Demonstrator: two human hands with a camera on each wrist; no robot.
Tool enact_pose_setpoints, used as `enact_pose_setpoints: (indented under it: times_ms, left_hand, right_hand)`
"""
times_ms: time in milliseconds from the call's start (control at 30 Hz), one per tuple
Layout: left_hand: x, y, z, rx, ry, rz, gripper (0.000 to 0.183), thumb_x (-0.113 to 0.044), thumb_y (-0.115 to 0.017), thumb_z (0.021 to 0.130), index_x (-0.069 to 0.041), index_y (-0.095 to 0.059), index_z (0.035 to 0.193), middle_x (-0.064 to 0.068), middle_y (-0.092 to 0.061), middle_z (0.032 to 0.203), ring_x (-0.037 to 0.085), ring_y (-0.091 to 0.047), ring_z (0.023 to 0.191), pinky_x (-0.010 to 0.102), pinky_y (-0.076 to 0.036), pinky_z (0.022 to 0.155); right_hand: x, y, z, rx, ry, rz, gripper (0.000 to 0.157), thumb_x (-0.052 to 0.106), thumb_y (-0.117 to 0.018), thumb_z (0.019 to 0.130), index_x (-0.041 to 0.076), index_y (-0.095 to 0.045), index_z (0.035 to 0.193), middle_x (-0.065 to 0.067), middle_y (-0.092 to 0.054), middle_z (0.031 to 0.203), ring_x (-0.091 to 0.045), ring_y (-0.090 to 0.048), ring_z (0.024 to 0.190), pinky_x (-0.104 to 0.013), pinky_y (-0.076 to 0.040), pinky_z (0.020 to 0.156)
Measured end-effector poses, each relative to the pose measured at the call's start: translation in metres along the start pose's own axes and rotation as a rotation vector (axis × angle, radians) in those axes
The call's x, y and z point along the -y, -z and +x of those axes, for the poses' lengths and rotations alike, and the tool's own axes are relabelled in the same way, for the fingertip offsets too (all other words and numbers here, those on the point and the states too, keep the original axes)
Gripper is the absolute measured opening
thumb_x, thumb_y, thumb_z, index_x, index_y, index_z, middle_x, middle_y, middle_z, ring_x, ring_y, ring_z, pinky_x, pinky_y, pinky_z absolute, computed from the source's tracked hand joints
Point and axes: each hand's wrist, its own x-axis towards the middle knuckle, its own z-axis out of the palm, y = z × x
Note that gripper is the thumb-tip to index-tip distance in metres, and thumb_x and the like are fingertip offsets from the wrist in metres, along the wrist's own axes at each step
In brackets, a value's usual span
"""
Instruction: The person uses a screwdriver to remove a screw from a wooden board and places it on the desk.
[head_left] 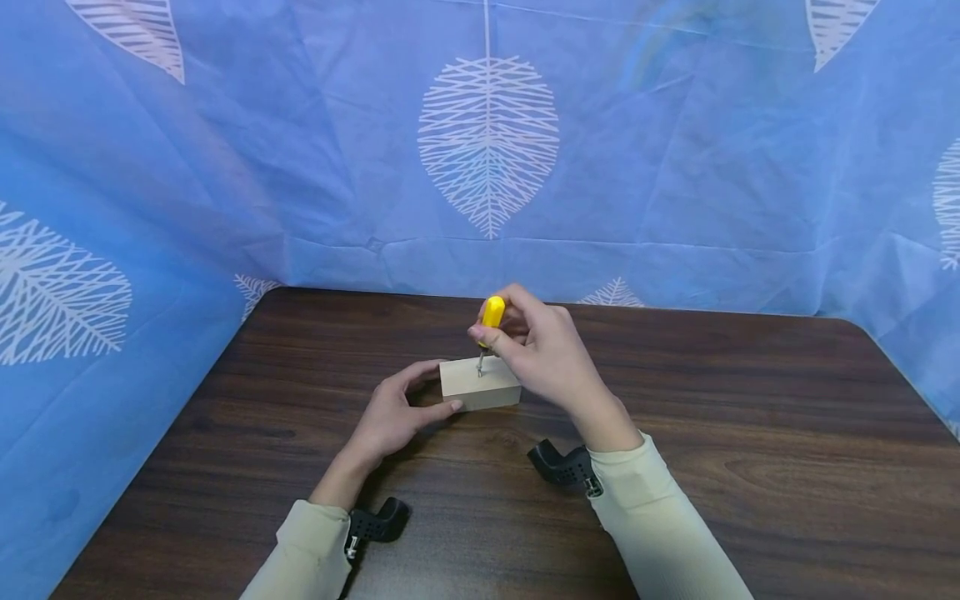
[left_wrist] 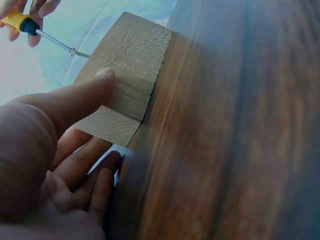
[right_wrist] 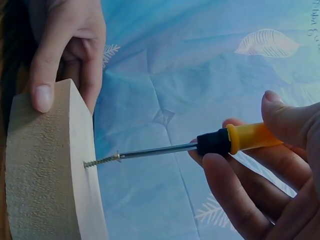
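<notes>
A pale wooden block point(head_left: 480, 398) lies on the dark table, held at its left end by my left hand point(head_left: 397, 412), thumb on the near side and fingers behind. A screw point(right_wrist: 101, 161) stands upright in the block's top face, its tip sunk in and much of its thread showing. On the screw's head rests the tip of a screwdriver point(right_wrist: 160, 150) with a yellow and black handle. My right hand point(head_left: 543, 350) grips that handle point(head_left: 492, 312) from the right, with the thumb and fingers around it. In the left wrist view the block point(left_wrist: 132, 60) partly hides behind my thumb.
The dark wood table point(head_left: 750, 433) spreads out on all sides of the block. A blue cloth point(head_left: 637, 167) with white leaf prints hangs behind and to the left. Black wrist mounts point(head_left: 558, 462) stick out from both cuffs, just above the table.
</notes>
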Motion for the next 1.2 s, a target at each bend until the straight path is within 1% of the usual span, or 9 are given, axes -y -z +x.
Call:
enact_pose_setpoints:
  times_ms: [167, 300, 400, 533, 633, 767, 900, 1033, 1200]
  left_hand:
    - [0.0, 0.0, 0.0, -0.006, -0.017, -0.044, 0.062, -0.018, -0.089, 0.09, -0.023, -0.065, 0.147, 0.007, -0.066, 0.15, 0.033, -0.058, 0.145, 0.061, -0.042, 0.121]
    - [0.001, 0.001, 0.001, -0.01, -0.018, -0.064, 0.06, -0.015, -0.089, 0.09, -0.022, -0.067, 0.145, 0.007, -0.069, 0.147, 0.033, -0.061, 0.141, 0.06, -0.044, 0.119]
    - [0.001, 0.001, 0.001, -0.01, -0.017, -0.063, 0.059, -0.014, -0.089, 0.09, -0.022, -0.067, 0.144, 0.007, -0.07, 0.146, 0.034, -0.061, 0.139, 0.06, -0.045, 0.118]
    - [0.001, 0.002, 0.002, -0.011, -0.008, -0.047, 0.059, -0.016, -0.089, 0.09, -0.022, -0.067, 0.144, 0.007, -0.07, 0.145, 0.035, -0.06, 0.139, 0.061, -0.044, 0.118]
    - [0.001, 0.002, 0.001, -0.013, 0.003, -0.034, 0.059, -0.018, -0.089, 0.091, -0.023, -0.066, 0.145, 0.006, -0.07, 0.146, 0.036, -0.059, 0.141, 0.062, -0.044, 0.119]
    - [0.001, 0.002, 0.0, -0.007, 0.011, -0.037, 0.06, -0.02, -0.089, 0.091, -0.024, -0.066, 0.146, 0.006, -0.069, 0.148, 0.036, -0.058, 0.142, 0.063, -0.043, 0.119]
    - [0.0, 0.002, 0.0, 0.005, 0.021, -0.046, 0.061, -0.021, -0.089, 0.091, -0.024, -0.066, 0.147, 0.004, -0.068, 0.149, 0.035, -0.058, 0.143, 0.062, -0.043, 0.12]
    - [-0.001, 0.005, 0.002, 0.03, 0.054, -0.059, 0.061, -0.024, -0.09, 0.091, -0.025, -0.066, 0.146, 0.004, -0.068, 0.15, 0.036, -0.056, 0.146, 0.063, -0.041, 0.122]
    - [-0.002, 0.01, 0.003, 0.063, 0.087, -0.078, 0.06, -0.024, -0.09, 0.09, -0.022, -0.067, 0.146, 0.007, -0.068, 0.15, 0.037, -0.056, 0.147, 0.064, -0.04, 0.122]
  right_hand:
    - [-0.001, -0.001, 0.0, -0.013, 0.005, 0.002, 0.018, 0.018, -0.079, 0.1, 0.012, -0.067, 0.111, -0.003, -0.083, 0.098, -0.02, -0.082, 0.09, -0.036, -0.062, 0.074]
    - [0.0, -0.001, 0.001, -0.017, -0.003, 0.001, 0.017, 0.018, -0.079, 0.1, 0.012, -0.067, 0.111, -0.003, -0.083, 0.099, -0.018, -0.082, 0.092, -0.035, -0.062, 0.076]
    - [0.001, 0.0, 0.001, 0.006, -0.005, 0.015, 0.016, 0.016, -0.077, 0.102, 0.011, -0.067, 0.113, -0.004, -0.083, 0.104, -0.019, -0.082, 0.096, -0.037, -0.062, 0.079]
    - [0.002, 0.002, 0.002, 0.055, -0.005, 0.038, 0.014, 0.012, -0.07, 0.106, 0.009, -0.066, 0.119, -0.007, -0.082, 0.116, -0.023, -0.081, 0.105, -0.042, -0.064, 0.087]
    - [0.001, 0.001, 0.002, 0.058, -0.014, 0.052, 0.015, 0.013, -0.067, 0.108, 0.008, -0.066, 0.122, -0.008, -0.081, 0.12, -0.024, -0.08, 0.108, -0.043, -0.065, 0.091]
    - [-0.001, -0.004, 0.001, 0.023, -0.019, 0.054, 0.017, 0.019, -0.069, 0.107, 0.01, -0.066, 0.121, -0.007, -0.083, 0.115, -0.022, -0.081, 0.099, -0.039, -0.065, 0.086]
    - [-0.001, -0.006, 0.0, -0.003, -0.006, 0.023, 0.018, 0.024, -0.071, 0.106, 0.013, -0.067, 0.119, -0.004, -0.083, 0.109, -0.022, -0.08, 0.09, -0.038, -0.064, 0.079]
    - [-0.001, -0.007, 0.0, -0.01, -0.009, 0.015, 0.017, 0.024, -0.071, 0.106, 0.013, -0.067, 0.118, -0.005, -0.083, 0.109, -0.024, -0.081, 0.091, -0.037, -0.065, 0.079]
    - [-0.002, -0.007, 0.0, -0.007, -0.009, 0.042, 0.017, 0.022, -0.071, 0.106, 0.011, -0.066, 0.118, -0.007, -0.083, 0.11, -0.025, -0.082, 0.094, -0.034, -0.066, 0.079]
